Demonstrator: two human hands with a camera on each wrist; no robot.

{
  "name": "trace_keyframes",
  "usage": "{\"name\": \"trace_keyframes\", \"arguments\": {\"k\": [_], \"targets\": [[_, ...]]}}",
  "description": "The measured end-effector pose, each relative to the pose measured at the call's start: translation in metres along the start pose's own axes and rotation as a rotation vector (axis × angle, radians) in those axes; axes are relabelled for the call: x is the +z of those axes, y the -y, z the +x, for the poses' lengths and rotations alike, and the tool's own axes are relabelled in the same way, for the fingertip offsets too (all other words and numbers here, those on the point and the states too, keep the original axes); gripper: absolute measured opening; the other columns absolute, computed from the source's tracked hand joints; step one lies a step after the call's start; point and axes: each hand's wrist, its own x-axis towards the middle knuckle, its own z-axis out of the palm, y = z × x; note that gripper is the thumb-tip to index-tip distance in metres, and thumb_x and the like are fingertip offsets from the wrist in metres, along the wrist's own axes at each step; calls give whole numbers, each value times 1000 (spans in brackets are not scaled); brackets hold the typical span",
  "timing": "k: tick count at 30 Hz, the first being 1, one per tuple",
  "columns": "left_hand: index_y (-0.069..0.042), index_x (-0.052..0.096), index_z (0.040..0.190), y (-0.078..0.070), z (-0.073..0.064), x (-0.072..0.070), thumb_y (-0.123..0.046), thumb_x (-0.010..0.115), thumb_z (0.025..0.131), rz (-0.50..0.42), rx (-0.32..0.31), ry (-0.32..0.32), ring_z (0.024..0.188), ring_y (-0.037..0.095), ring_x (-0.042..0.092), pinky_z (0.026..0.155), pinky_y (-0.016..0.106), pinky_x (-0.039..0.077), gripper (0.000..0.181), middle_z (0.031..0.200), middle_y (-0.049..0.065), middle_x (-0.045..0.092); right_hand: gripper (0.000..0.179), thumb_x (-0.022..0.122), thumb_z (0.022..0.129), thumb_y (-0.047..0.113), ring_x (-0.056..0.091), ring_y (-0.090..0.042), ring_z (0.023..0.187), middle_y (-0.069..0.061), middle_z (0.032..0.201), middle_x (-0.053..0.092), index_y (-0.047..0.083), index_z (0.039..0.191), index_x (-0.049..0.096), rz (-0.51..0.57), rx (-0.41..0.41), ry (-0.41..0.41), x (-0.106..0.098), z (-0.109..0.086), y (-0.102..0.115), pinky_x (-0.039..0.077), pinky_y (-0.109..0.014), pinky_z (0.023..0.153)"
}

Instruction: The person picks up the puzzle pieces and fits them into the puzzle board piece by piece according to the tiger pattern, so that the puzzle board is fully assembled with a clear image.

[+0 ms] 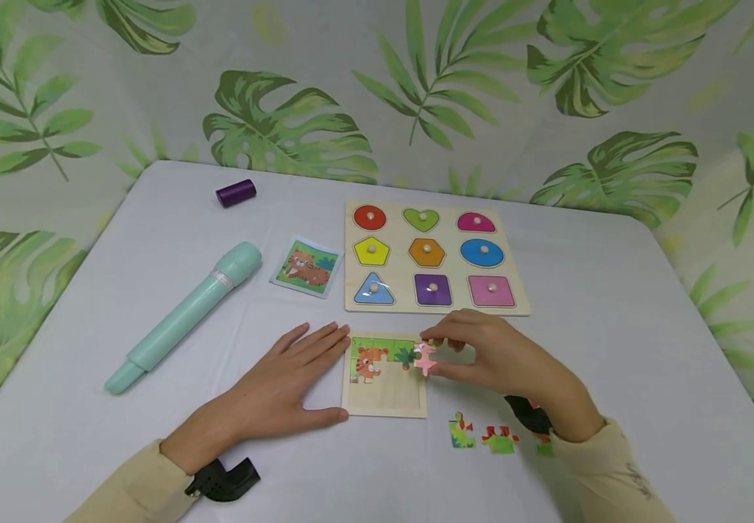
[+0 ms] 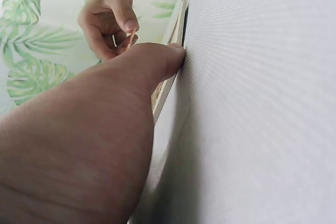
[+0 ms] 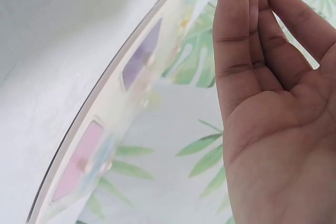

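Observation:
A small wooden jigsaw tray (image 1: 386, 399) lies on the table, with tiger-picture pieces (image 1: 367, 359) fitted along its top and upper left; bare wood shows below. My left hand (image 1: 279, 388) lies spread on the cloth, fingertips and thumb touching the tray's left edge. Over the tray's upper right corner, my right hand (image 1: 491, 356) pinches a pink jigsaw piece (image 1: 425, 359) between thumb and fingers. In the left wrist view that piece appears edge-on beyond my left thumb (image 2: 157, 59). The right wrist view shows my right palm (image 3: 283, 135), with the piece out of sight.
Loose jigsaw pieces (image 1: 500, 440) lie near my right forearm, some partly hidden by it. Behind the tray sits a knobbed shape board (image 1: 399, 232). A tiger picture card (image 1: 307, 267), a mint-green tube (image 1: 184, 316) and a purple cylinder (image 1: 236, 193) are to the left.

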Motion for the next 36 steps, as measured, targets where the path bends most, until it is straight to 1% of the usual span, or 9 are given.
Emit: {"name": "trace_keyframes", "arguments": {"k": [7,16,23,25,31,36], "targets": [[-10,33,162,1,0,1,-67,65,90,6,6,-4,159,19,21,130,47,12,97,170,0,28,41,87,84,33,63,-13,91,13,111,71,20,121,75,-7,-8,28,2,8,8,60,-27,75],[-11,32,163,1,1,2,-68,64,90,5,4,2,159,19,20,130,48,11,98,171,0,27,42,87,84,34,62,-12,91,10,110,72,17,120,75,-18,12,1,11,15,11,60,-29,77],[-10,32,163,1,1,1,-68,63,90,15,4,2,159,20,20,130,48,11,98,170,1,27,40,84,87,40,63,-8,104,11,113,72,21,121,76,-34,35,31,19,20,15,59,-28,87],[-10,32,163,2,1,0,-68,63,91,17,5,1,159,20,20,130,48,11,98,170,1,27,41,83,87,41,63,-8,104,11,114,72,21,122,76,-36,36,41,22,21,17,59,-29,89],[-10,32,162,3,0,0,-69,62,91,23,11,-2,159,20,20,130,47,11,97,170,1,27,42,83,87,41,60,-6,99,11,111,71,20,123,76,-12,24,40,30,24,22,59,-26,86],[-10,32,162,2,1,0,-69,62,91,15,14,1,159,20,21,130,47,12,97,170,1,28,39,82,88,41,60,-6,98,11,109,71,23,122,77,-13,-23,38,37,25,22,58,-25,86]]}}
